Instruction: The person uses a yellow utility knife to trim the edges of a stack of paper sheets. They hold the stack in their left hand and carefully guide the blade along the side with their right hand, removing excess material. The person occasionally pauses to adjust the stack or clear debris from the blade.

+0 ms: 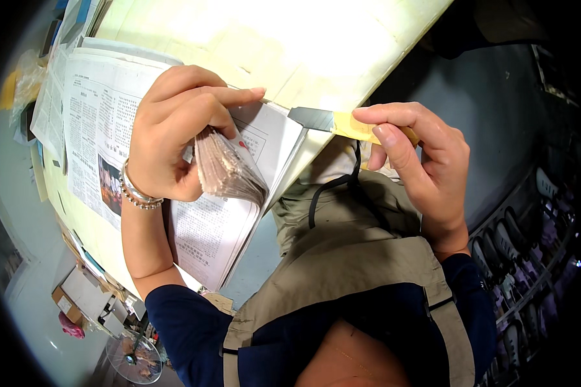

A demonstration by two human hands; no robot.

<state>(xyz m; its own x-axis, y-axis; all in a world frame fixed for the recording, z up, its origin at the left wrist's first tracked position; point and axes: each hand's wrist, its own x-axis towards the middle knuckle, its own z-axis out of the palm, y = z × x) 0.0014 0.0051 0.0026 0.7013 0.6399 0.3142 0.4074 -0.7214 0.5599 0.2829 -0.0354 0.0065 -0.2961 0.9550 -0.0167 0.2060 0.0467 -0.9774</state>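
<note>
Newspaper stack [274, 132] on the desk [290, 39], its top sheets bent up into a ragged-edged wad [226, 169]. Left hand [182, 122] over the stack: fingers curled closed round the wad, index stretched toward the far edge. Right hand [423, 151] right of the stack: fingers pinching a yellow-handled knife [334, 121], blade at the stack's right corner, contact unclear. Progress, my read: wad folded back, ragged edge maybe already slit; flat pages [210, 235] nearest the wearer look uncut. Fan [134, 357] lower left of the stack.
</note>
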